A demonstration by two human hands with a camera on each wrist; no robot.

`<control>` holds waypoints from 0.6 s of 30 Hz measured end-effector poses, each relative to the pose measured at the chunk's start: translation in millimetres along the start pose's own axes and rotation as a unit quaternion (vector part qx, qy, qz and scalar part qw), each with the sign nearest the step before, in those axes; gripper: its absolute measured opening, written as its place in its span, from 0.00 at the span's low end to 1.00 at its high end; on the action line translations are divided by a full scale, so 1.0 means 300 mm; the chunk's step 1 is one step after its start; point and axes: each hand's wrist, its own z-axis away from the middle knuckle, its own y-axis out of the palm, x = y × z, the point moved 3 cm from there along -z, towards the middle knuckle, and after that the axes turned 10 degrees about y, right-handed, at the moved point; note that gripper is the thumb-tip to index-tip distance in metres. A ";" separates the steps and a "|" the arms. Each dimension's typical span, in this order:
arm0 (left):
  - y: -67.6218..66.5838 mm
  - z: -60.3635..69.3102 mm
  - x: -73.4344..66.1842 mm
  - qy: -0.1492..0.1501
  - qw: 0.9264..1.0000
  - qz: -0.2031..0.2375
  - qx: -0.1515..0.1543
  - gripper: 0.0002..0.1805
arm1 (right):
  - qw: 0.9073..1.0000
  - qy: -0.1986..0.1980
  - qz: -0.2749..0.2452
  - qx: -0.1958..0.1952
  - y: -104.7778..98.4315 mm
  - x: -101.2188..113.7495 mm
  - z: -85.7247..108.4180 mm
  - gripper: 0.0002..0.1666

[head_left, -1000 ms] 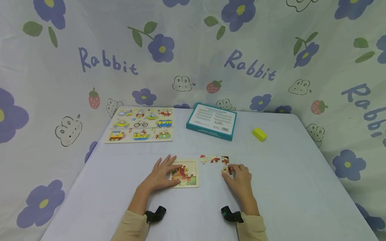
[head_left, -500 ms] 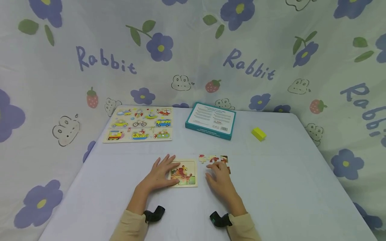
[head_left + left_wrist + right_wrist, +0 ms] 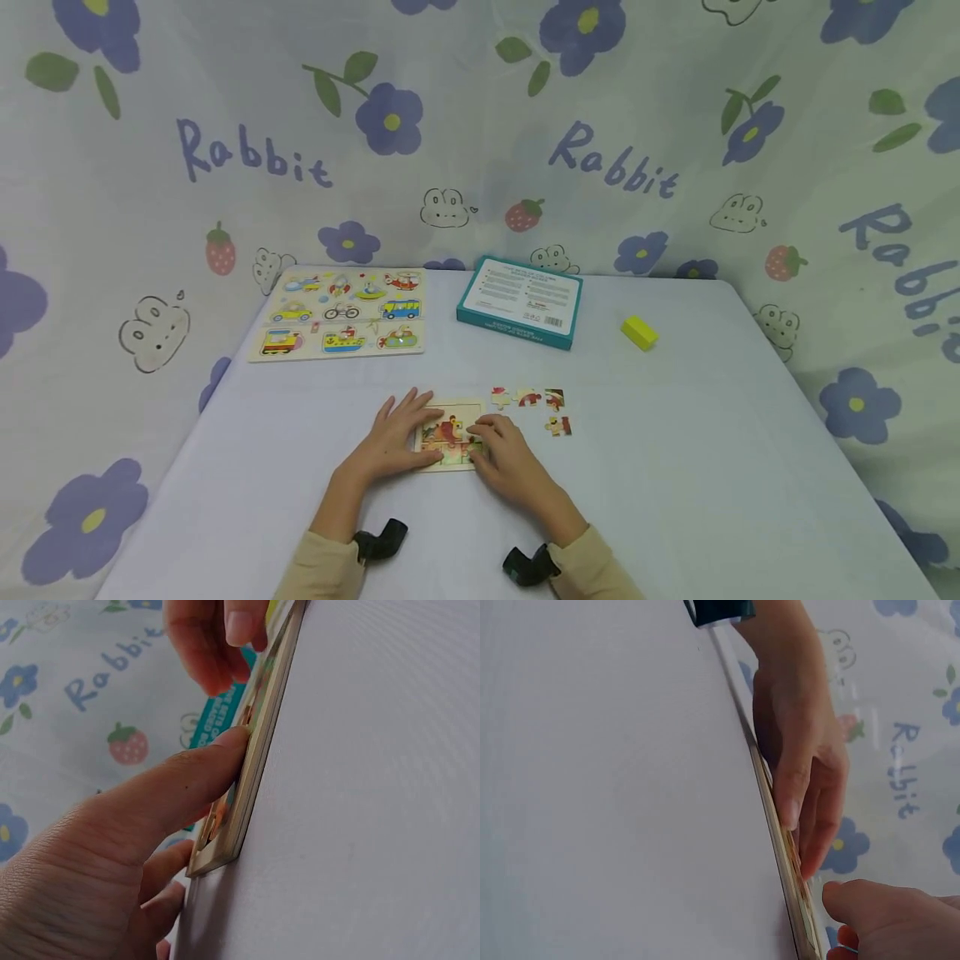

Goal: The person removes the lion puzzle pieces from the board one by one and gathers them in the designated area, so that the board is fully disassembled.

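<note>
A small wooden jigsaw tray (image 3: 459, 404) lies in front of me, partly filled with a red and yellow picture (image 3: 448, 430). My left hand (image 3: 386, 440) rests on its left side, fingers spread, the thumb on the near rim in the left wrist view. Over its right side is my right hand (image 3: 516, 468), fingers loosely bent; no piece shows between the thumb (image 3: 855, 900) and fingers. Loose jigsaw pieces lie right of the tray: a row with a red-marked piece (image 3: 500, 398), a middle piece (image 3: 527, 397) and a corner piece (image 3: 555, 399), plus one lower piece (image 3: 558, 426).
At the back left lies a vehicle peg puzzle board (image 3: 337, 327). A teal and white box (image 3: 519, 302) lies at the back middle, with a yellow block (image 3: 639, 332) to its right. A printed curtain (image 3: 480, 125) hangs behind the white table (image 3: 712, 467).
My right hand has left the lower loose piece and moved left to the tray. That piece stays in about the same spot. The left hand has kept its place on the tray.
</note>
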 end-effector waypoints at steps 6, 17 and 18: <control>0.002 -0.002 0.003 -0.007 1.000 0.021 -0.011 0.33 | 1.000 -0.010 -0.007 0.013 0.025 0.008 -0.026 0.18; 0.003 -0.004 0.005 -0.018 1.000 0.013 -0.017 0.26 | 0.999 0.009 0.042 0.031 0.056 0.015 -0.083 0.25; 0.004 -0.004 0.005 -0.017 1.000 0.012 -0.016 0.26 | 0.998 0.011 0.046 0.031 0.059 0.017 -0.087 0.26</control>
